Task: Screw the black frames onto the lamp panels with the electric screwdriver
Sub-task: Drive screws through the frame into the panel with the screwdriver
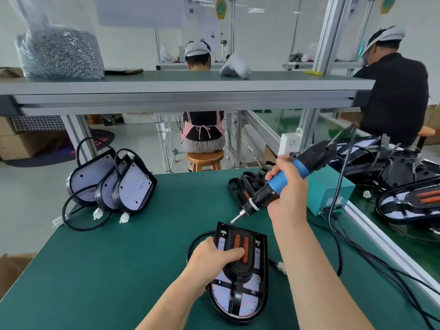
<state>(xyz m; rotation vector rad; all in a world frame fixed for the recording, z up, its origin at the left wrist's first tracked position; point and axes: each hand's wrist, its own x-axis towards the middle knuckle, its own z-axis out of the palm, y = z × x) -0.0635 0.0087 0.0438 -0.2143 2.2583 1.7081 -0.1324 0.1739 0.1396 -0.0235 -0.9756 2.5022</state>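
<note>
A lamp panel (247, 303) with a black frame (238, 272) laid on it lies on the green mat near the front edge. My left hand (212, 260) grips its left side, thumb across the frame beside two orange strips. My right hand (289, 194) holds the blue-and-black electric screwdriver (273, 186) tilted, its bit tip (234, 220) just above the panel's far left corner. Three bare lamp panels (133, 186) with black cables lean together at the left. Loose black frames (245, 184) lie behind the screwdriver.
A teal power box (331, 189) sits at the right with cables trailing over the mat. Finished panels (409, 201) pile up beyond the aluminium rail on the right. A bag of screws (59, 53) stands on the shelf above. Two people work beyond.
</note>
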